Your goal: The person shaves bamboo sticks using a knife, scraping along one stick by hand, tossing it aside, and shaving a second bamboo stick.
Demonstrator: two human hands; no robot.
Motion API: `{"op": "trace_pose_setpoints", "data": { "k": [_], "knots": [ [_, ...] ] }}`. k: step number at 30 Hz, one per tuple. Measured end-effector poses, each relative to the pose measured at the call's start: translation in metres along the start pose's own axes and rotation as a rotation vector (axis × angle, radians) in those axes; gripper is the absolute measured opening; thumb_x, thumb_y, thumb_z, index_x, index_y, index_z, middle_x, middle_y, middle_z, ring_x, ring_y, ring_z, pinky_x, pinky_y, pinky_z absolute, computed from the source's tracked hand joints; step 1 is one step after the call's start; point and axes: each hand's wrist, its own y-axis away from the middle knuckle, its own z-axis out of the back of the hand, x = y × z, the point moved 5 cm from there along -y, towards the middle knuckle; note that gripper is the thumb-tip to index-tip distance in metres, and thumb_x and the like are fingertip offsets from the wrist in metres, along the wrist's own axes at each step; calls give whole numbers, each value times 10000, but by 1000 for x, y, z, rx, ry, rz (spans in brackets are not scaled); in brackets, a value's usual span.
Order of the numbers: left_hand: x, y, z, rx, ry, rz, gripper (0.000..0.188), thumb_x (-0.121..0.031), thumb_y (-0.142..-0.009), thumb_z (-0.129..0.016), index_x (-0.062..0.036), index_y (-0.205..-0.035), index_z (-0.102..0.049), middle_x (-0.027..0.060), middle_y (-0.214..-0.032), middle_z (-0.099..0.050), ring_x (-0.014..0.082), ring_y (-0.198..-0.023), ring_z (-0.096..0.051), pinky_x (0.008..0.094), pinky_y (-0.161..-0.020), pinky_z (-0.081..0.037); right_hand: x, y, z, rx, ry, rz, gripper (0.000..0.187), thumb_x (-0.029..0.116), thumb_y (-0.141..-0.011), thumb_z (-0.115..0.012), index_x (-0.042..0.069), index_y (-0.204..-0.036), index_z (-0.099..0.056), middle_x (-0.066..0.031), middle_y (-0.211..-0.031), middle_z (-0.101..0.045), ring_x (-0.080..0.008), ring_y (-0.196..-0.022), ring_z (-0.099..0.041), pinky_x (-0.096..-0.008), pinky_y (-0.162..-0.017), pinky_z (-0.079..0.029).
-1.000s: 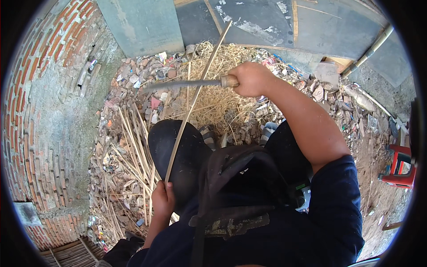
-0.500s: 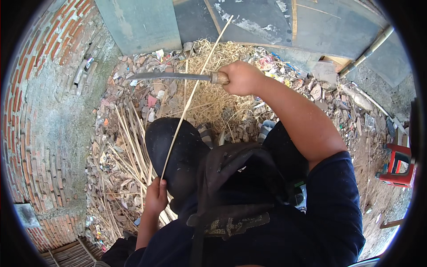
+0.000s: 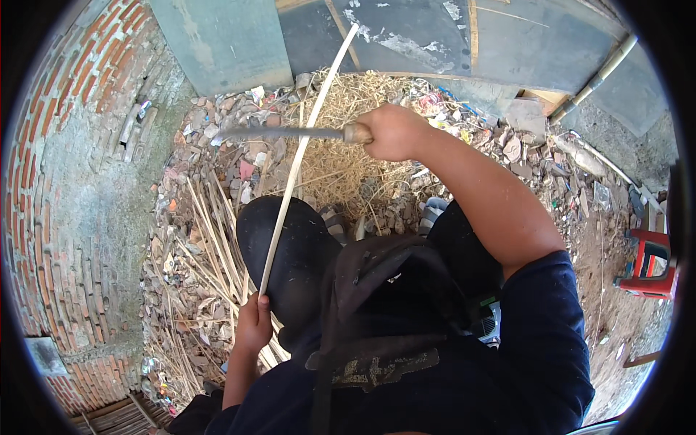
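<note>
A long, pale bamboo strip (image 3: 292, 176) slants from beside my left knee up toward the far panels. My left hand (image 3: 254, 323), fingers closed, grips its near end by my thigh. In my right hand (image 3: 395, 132) is the wooden handle of a long knife (image 3: 268, 133), held out in front of me with the blade pointing left. The blade crosses the strip beyond my knees; its tip is slightly blurred. Whether the edge bites into the strip I cannot tell.
Curly shavings (image 3: 344, 163) lie heaped in front of my feet on rubble ground. A bundle of bamboo strips (image 3: 217, 239) rests to my left, near a brick wall (image 3: 80, 196). Dark panels (image 3: 406, 43) stand ahead. A red stool (image 3: 647, 264) is at the far right.
The strip has turned in my left hand and now shows a broader face. Its far end has shifted slightly left. The knife stays at nearly the same place, its blade now blurred.
</note>
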Motion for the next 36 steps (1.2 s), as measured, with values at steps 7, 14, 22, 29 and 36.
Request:
{"op": "trace_pose_setpoints", "data": {
  "k": [7,14,22,29,36],
  "knots": [
    [-8,5,-2,-86,-140,38,409,-325,-1064,-426,17,-860,-519,239,-632,-545,444,-620,-559,491,-564,-407,-16,-3,15,-29,36,-14,211,193,-746,-676,45,-897,-671,-176,-820,-691,-353,-817,-690,-471,-789,-548],
    [-3,5,-4,-63,-203,38,368,-307,-1062,-428,-2,-876,-515,263,-649,-568,511,-649,-571,530,-562,-419,12,-3,-12,74,109,68,211,173,-782,-648,106,-971,-717,-151,-893,-707,-323,-900,-700,-474,-819,-562],
    [-7,2,-9,-156,-232,20,338,-249,-1052,-441,15,-842,-476,249,-592,-522,480,-571,-558,492,-519,-395,32,3,-8,112,201,145,257,145,-732,-648,154,-972,-736,-118,-918,-726,-320,-914,-699,-478,-807,-567],
    [-5,2,-9,-134,-242,14,305,-239,-1042,-466,-1,-851,-484,237,-600,-548,478,-591,-577,512,-526,-409,14,-2,9,125,141,97,200,123,-733,-649,125,-920,-719,-131,-884,-716,-324,-894,-699,-483,-799,-567],
    [-2,3,-6,-108,-283,27,297,-252,-1031,-502,-10,-859,-498,240,-614,-572,483,-605,-588,531,-533,-426,28,4,-12,77,191,212,114,123,-725,-684,113,-839,-679,-114,-742,-677,-314,-754,-692,-465,-728,-561]
  ]
}}
